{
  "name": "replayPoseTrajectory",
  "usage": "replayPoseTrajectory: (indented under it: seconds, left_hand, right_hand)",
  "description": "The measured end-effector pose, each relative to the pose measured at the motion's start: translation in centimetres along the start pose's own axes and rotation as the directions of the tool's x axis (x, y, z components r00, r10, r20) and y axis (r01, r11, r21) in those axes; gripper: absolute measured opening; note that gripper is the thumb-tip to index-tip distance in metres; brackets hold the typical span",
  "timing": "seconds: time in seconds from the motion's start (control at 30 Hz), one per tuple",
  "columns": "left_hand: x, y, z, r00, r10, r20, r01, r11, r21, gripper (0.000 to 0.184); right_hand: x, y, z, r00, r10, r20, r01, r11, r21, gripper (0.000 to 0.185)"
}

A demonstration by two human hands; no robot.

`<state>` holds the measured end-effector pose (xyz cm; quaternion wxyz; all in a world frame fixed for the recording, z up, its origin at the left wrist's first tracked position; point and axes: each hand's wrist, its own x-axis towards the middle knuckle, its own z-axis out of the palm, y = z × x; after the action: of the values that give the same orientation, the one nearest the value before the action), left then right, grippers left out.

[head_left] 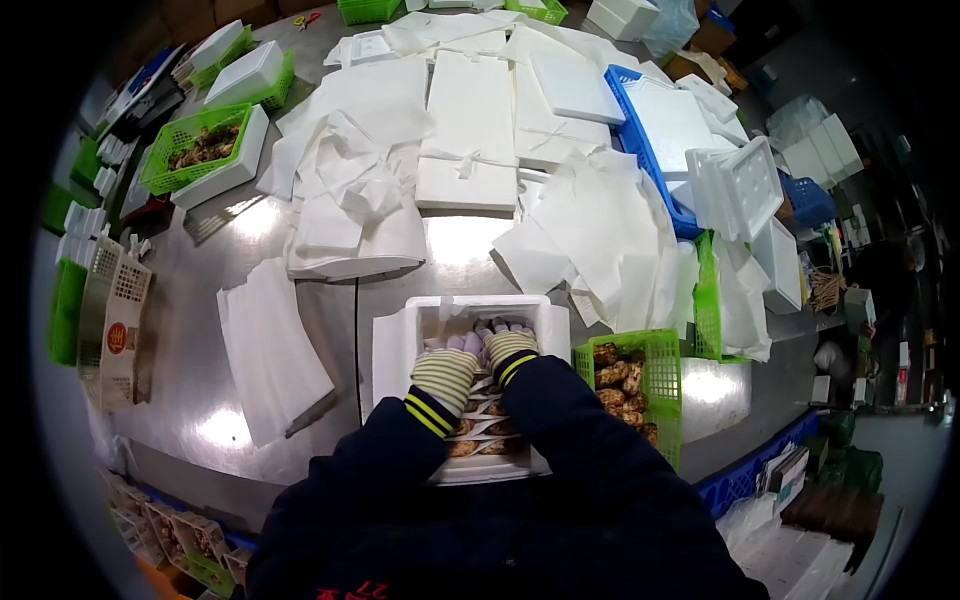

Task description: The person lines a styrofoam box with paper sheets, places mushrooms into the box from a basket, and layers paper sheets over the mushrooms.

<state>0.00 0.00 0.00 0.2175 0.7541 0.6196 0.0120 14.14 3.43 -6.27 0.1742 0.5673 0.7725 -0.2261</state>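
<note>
A white foam box (409, 330) stands before me at the table's front edge. In its near part lie brown, knobbly pieces that look like mushrooms (497, 446), in rows parted by folded white paper (488, 430). My left hand (448, 372), in a pale glove with a yellow-striped cuff, reaches into the box with bent fingers close together. Beside it my right hand (507, 342), gloved the same way, has its fingers bent near the far inner wall. What lies under the fingers is hidden. A green basket (662, 385) of similar brown pieces (620, 382) stands right of the box.
White paper sheets (270, 345) lie left of the box, with more stacks (465, 130) and crumpled sheets (610, 240) behind. A blue crate (640, 140) holds foam lids (675, 125) at right. Another green basket (160, 170) of brown pieces sits at the far left.
</note>
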Motion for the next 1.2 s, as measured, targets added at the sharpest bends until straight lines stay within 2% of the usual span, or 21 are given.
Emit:
replayPoseTrajectory:
  seconds: [0.07, 0.1, 0.2, 0.3, 0.33, 0.37, 0.43, 0.53, 0.63, 0.7, 0.77, 0.83, 0.87, 0.9, 0.93, 0.97, 1.0, 1.07, 1.1, 1.17, 1.2]
  left_hand:
    - [-0.3, -2.1, 0.6, 0.916, 0.092, -0.391, -0.039, 0.989, 0.141, 0.043]
    - [4.5, 2.3, 3.6, 0.954, -0.001, -0.300, -0.030, 0.995, -0.098, 0.045]
    - [3.4, 0.0, 5.8, 0.978, 0.039, -0.203, -0.006, 0.987, 0.160, 0.049]
    - [3.4, -0.3, 6.5, 0.998, 0.059, -0.021, -0.052, 0.968, 0.247, 0.043]
    - [3.6, -0.8, 7.6, 0.998, -0.020, -0.065, 0.028, 0.992, 0.123, 0.044]
    - [3.8, -0.8, 8.8, 0.987, -0.091, 0.132, 0.073, 0.988, 0.136, 0.046]
    - [3.9, -0.5, 9.4, 0.982, -0.135, 0.132, 0.098, 0.962, 0.253, 0.047]
    - [4.0, 0.2, 7.2, 0.979, -0.115, 0.167, 0.071, 0.965, 0.252, 0.042]
    - [4.3, -0.1, 7.2, 0.982, -0.142, 0.126, 0.115, 0.973, 0.202, 0.040]
    - [4.2, 0.3, 6.1, 0.978, -0.161, 0.131, 0.130, 0.968, 0.215, 0.038]
    - [2.7, 0.5, 3.8, 0.995, 0.005, 0.100, -0.020, 0.988, 0.155, 0.034]
    - [-0.7, -0.5, 1.8, 0.939, 0.187, -0.288, -0.205, 0.978, -0.037, 0.022]
    - [-1.4, -1.8, -0.7, 0.971, 0.090, -0.223, -0.133, 0.973, -0.186, 0.021]
    - [-2.2, -3.6, -2.8, 0.990, 0.001, -0.144, -0.049, 0.944, -0.327, 0.021]
    - [-3.9, -6.9, -0.3, 0.752, -0.093, -0.652, -0.118, 0.955, -0.273, 0.021]
    - [-4.4, -11.3, 0.2, 0.847, -0.256, -0.465, 0.167, 0.960, -0.225, 0.024]
    - [-6.4, -14.8, 0.4, 0.611, -0.331, -0.719, 0.213, 0.944, -0.253, 0.026]
    - [-9.1, -22.6, 1.2, 0.299, -0.403, -0.865, 0.337, 0.893, -0.300, 0.033]
    - [-10.9, -26.4, 2.0, 0.245, -0.505, -0.827, 0.460, 0.812, -0.360, 0.044]
    - [-13.2, -28.5, 0.0, 0.191, -0.845, -0.500, 0.798, 0.431, -0.422, 0.052]
    - [-13.3, -29.2, -0.6, 0.173, -0.918, -0.357, 0.855, 0.320, -0.409, 0.056]
  right_hand:
    - [-0.4, -2.0, -0.3, 0.999, -0.039, 0.012, 0.039, 0.999, 0.027, 0.046]
    - [-0.8, 3.9, -2.0, 0.999, 0.037, -0.009, -0.038, 0.992, -0.122, 0.047]
    - [-1.3, 1.2, -1.9, 0.999, -0.029, 0.034, 0.030, 0.999, -0.029, 0.046]
    - [-1.7, 0.8, -3.2, 0.998, -0.029, -0.057, 0.029, 1.000, -0.010, 0.040]
    - [-2.4, 0.2, -3.8, 0.985, -0.050, -0.164, 0.052, 0.999, 0.005, 0.036]
    - [-3.4, -0.2, -4.5, 0.975, -0.081, -0.207, 0.082, 0.997, -0.006, 0.036]
    - [-2.9, -0.4, -3.6, 0.950, -0.154, -0.273, 0.159, 0.987, -0.005, 0.042]
    - [-1.4, -0.1, -2.5, 0.994, -0.100, -0.033, 0.102, 0.994, 0.050, 0.052]
    - [-0.3, -0.1, -1.0, 0.993, -0.020, 0.117, 0.029, 0.997, -0.075, 0.057]
    - [0.3, -0.2, -0.8, 0.995, 0.012, 0.100, -0.002, 0.995, -0.098, 0.054]
    - [1.2, -0.1, -0.6, 0.980, 0.080, 0.183, -0.055, 0.989, -0.140, 0.055]
    - [2.4, 1.1, 2.5, 0.987, 0.153, 0.049, -0.151, 0.987, -0.047, 0.050]
    - [-0.2, -1.3, -1.6, 0.993, 0.054, 0.103, -0.030, 0.975, -0.221, 0.051]
    - [-0.9, -2.0, -2.6, 0.993, 0.044, 0.112, -0.023, 0.983, -0.183, 0.049]
    - [-0.8, -1.9, -2.2, 0.997, 0.018, 0.076, -0.005, 0.985, -0.173, 0.048]
    - [-0.7, -1.4, -1.6, 0.999, -0.005, 0.038, 0.011, 0.986, -0.166, 0.048]
    - [-0.7, -1.1, -1.0, 0.999, -0.034, -0.005, 0.032, 0.988, -0.152, 0.048]
    - [-0.4, -0.8, -0.5, 0.999, -0.032, 0.000, 0.032, 0.986, -0.166, 0.048]
    - [-0.3, -0.8, -0.4, 1.000, -0.027, -0.001, 0.027, 0.987, -0.159, 0.048]
    - [-0.4, -1.2, -0.7, 1.000, -0.021, 0.022, 0.025, 0.977, -0.211, 0.049]
    - [-0.3, -1.0, -0.5, 1.000, -0.028, 0.002, 0.028, 0.984, -0.174, 0.048]
